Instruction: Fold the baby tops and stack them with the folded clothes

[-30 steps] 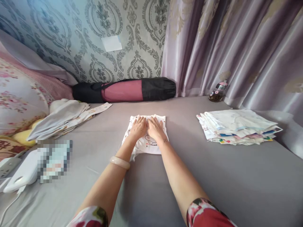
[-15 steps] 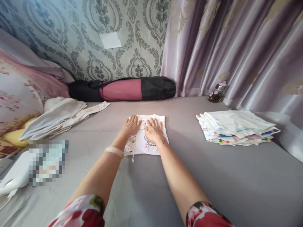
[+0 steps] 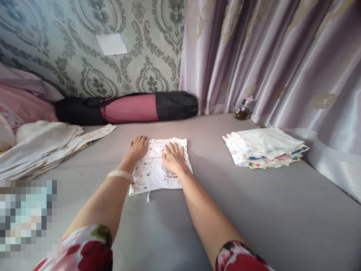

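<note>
A small white printed garment [image 3: 153, 173] lies folded flat on the grey bed sheet [image 3: 254, 210] in front of me. My left hand [image 3: 138, 146] rests flat at its upper left corner, fingers stretched out, a pale bangle on that wrist. My right hand [image 3: 173, 158] lies flat on the garment's middle, fingers spread, pressing the cloth. Neither hand grips anything.
A stack of folded clothes [image 3: 263, 146] sits to the right. Unfolded pale garments [image 3: 42, 148] lie heaped at the left by pillows. A black and pink rolled mat bag [image 3: 126, 108] lies along the wall. A small bottle [image 3: 243, 111] stands by the curtain [image 3: 267, 56].
My hands were side by side on the garment; the left has slid out to the left edge, the right stays on the middle. The camera has turned right.
</note>
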Tool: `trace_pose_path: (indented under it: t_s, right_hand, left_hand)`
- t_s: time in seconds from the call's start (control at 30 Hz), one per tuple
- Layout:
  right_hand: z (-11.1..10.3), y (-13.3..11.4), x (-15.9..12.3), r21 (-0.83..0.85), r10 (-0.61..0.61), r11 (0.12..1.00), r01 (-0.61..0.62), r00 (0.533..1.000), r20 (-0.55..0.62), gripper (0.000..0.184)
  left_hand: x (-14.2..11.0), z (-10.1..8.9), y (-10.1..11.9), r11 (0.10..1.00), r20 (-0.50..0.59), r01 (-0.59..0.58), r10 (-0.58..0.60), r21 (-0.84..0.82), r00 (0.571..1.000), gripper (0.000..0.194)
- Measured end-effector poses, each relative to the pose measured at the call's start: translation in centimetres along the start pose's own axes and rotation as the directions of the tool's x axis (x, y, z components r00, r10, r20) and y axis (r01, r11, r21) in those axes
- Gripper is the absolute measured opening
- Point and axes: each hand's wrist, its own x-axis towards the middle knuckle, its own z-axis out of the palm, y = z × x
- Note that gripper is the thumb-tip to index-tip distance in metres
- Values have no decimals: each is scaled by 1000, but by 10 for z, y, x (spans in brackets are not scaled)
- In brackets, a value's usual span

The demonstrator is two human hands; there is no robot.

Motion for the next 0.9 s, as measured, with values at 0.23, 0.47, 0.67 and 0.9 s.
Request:
trace_pose_path:
  t_s: [0.23, 0.47, 0.67, 0.9]
  right_hand:
    - [0, 1, 1, 5, -4, 1000, 4, 1000, 4, 56]
    - [-7, -1, 3, 37, 1, 999, 0, 1000, -15, 53]
    - [-4, 9, 7, 23, 101, 995, -98, 976, -193, 54]
    - [3, 16, 10, -21, 183, 982, -188, 973, -140, 57]
  left_hand:
    - [6, -17, -8, 999, 30, -36, 36, -13, 999, 53]
    - [-34, -30, 30, 998, 2, -65, 65, 18, 998, 58]
    - [-60, -17, 68, 972, 42, -236, 236, 14, 971, 58]
    - [-66, -2, 72, 977, 58, -206, 203, 55, 978, 60]
